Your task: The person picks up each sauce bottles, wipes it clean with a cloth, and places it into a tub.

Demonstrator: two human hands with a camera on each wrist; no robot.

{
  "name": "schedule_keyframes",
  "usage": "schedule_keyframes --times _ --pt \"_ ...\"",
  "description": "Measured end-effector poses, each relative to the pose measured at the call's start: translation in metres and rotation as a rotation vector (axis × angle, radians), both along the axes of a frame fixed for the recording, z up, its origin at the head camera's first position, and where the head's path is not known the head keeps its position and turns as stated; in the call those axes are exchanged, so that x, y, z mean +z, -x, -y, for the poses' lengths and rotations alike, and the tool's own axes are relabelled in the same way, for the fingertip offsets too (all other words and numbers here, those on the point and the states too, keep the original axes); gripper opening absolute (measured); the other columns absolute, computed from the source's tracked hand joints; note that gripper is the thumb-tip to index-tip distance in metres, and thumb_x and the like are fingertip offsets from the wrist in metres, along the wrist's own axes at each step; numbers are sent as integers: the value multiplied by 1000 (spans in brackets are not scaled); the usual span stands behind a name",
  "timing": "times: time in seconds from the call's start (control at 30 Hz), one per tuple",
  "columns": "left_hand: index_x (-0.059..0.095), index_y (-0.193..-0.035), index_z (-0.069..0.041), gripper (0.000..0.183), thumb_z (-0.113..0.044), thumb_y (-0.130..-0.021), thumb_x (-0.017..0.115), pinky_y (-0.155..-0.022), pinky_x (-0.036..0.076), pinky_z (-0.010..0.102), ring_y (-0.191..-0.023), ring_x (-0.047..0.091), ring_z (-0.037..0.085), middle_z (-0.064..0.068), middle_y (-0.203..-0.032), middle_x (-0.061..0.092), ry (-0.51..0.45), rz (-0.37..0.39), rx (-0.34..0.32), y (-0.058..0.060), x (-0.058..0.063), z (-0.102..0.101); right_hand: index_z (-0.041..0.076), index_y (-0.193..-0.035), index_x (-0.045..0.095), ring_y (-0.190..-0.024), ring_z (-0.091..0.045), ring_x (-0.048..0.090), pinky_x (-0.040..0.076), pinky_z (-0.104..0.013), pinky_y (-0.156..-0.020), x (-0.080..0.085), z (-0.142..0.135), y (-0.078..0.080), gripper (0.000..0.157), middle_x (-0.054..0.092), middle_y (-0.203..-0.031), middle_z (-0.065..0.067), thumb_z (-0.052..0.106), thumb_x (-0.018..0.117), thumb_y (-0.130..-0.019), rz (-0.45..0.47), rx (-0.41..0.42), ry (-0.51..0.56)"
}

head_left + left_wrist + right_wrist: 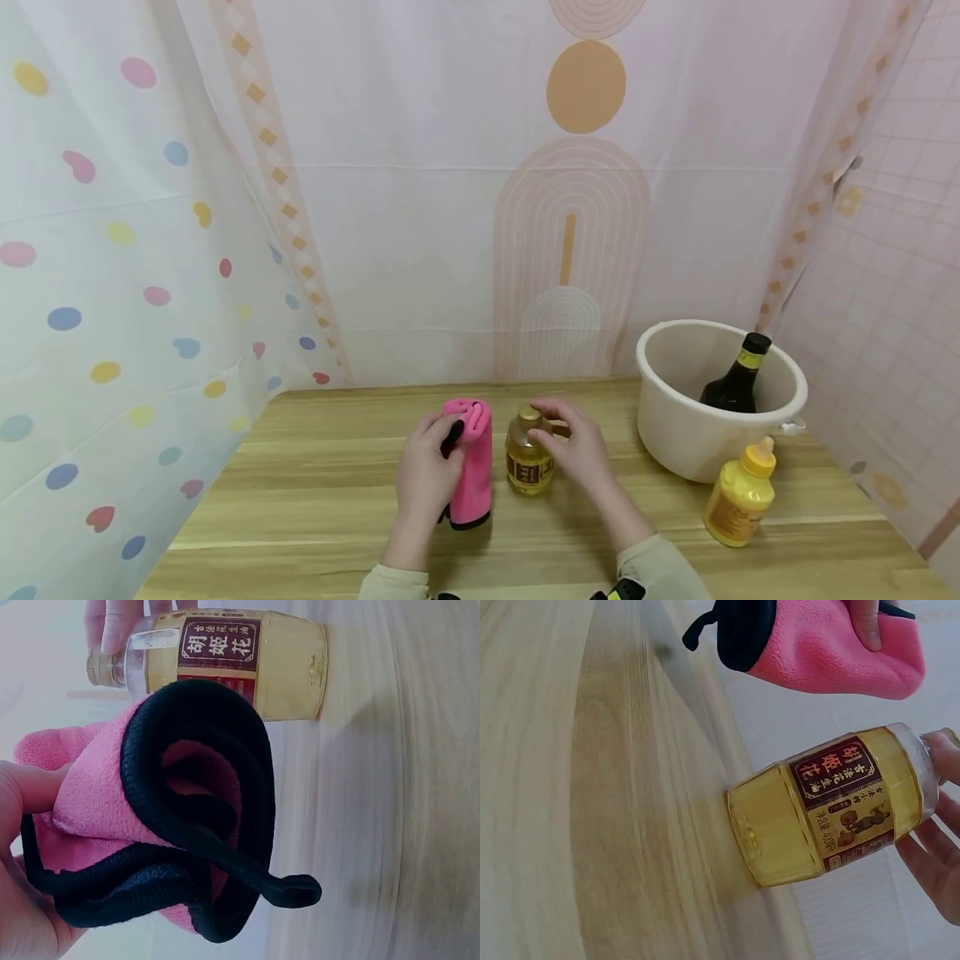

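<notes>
My left hand (429, 468) grips a rolled pink towel (473, 477) with black edging, held upright. In the left wrist view a black loop sticks out of the towel's (90, 780) rolled end. To its right is a small bottle of golden cooking oil (528, 454) with a dark red label, upright at the tabletop. My right hand (579, 446) holds this bottle near the top. In the right wrist view its thumb lies at the cap and the other fingers are behind the neck of the oil bottle (772, 825).
A white bucket (667, 433) stands at the right with a dark bottle (738, 383) leaning inside. In front of it is a yellow squeeze bottle (738, 500). The wooden table (315, 475) ends at a patterned curtain (420, 250) behind.
</notes>
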State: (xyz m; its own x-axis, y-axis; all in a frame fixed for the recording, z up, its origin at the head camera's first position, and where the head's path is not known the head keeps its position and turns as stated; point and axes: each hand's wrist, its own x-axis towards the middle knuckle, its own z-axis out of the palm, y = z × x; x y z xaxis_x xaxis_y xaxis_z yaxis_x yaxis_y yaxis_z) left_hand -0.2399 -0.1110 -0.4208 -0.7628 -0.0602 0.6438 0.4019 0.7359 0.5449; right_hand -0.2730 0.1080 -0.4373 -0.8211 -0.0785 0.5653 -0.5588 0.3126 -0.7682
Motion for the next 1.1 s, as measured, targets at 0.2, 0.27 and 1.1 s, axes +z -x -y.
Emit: schedule_keyframes --times 0.2,0.27,1.1 --pt "75 -109 -9 37 3 -74 80 -74 56 46 -96 67 32 10 -109 68 14 -41 -18 0 1 -4 7 -116 70 -105 -26 63 55 -35 -85 0 1 0 37 68 -113 -6 -1 79 -81 5 -21 5" --pt "75 -108 -9 37 4 -73 80 -75 56 46 -95 67 32 10 -107 68 12 -60 -31 0 1 -5 7 -115 70 -104 -26 63 55 -36 -85 -1 1 0 37 69 -113 -6 -1 78 -81 -2 -22 6" --pt "74 -99 -5 21 -5 -79 81 -79 55 44 -91 67 30 13 -99 69 -93 11 -171 17 29 -37 -7 -110 67 -98 -42 63 55 -50 -81 23 9 -22 32 67 -105 -22 -14 74 -79 -56 -44 5"
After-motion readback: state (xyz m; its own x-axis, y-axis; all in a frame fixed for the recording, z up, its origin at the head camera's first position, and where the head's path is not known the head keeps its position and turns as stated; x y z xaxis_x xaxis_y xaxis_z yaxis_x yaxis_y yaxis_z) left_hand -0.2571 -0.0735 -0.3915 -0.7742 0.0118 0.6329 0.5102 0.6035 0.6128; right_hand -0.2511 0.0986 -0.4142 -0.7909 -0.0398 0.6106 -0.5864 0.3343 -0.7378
